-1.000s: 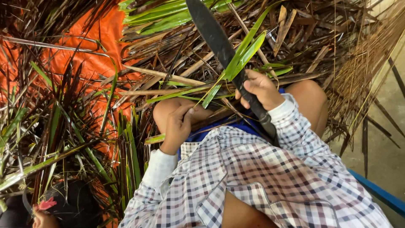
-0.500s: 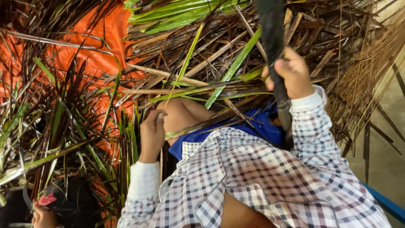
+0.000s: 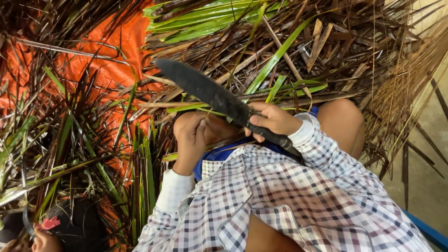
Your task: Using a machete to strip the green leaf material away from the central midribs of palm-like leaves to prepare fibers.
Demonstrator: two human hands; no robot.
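Since half a second ago we have swung our broad dark machete blade (image 3: 205, 91) down from near upright, so it now lies slanting across the pile, tip toward the upper left, and our left hand (image 3: 192, 133) has come up off the leaves onto the bare knee.

Around us spreads the heap of dry brown and green palm-like leaves (image 3: 289, 51), covering most of the ground. Under it on the left shows a crumpled orange plastic sheet (image 3: 109, 65). At the right edge we see bare grey floor (image 3: 427, 158).

Our checked long-sleeved shirt (image 3: 289, 200) fills the lower middle, with blue shorts (image 3: 224, 153) just above its hem and both knees raised.

Our right hand (image 3: 273, 120) has its fingers clenched round the machete's dark handle, the blade passing over the left knee. Our left hand is curled, fingers bent against the knee; we cannot tell whether it grips a leaf strip.

At the lower left corner another person's hand (image 3: 39, 240) holds something small and pink-red.
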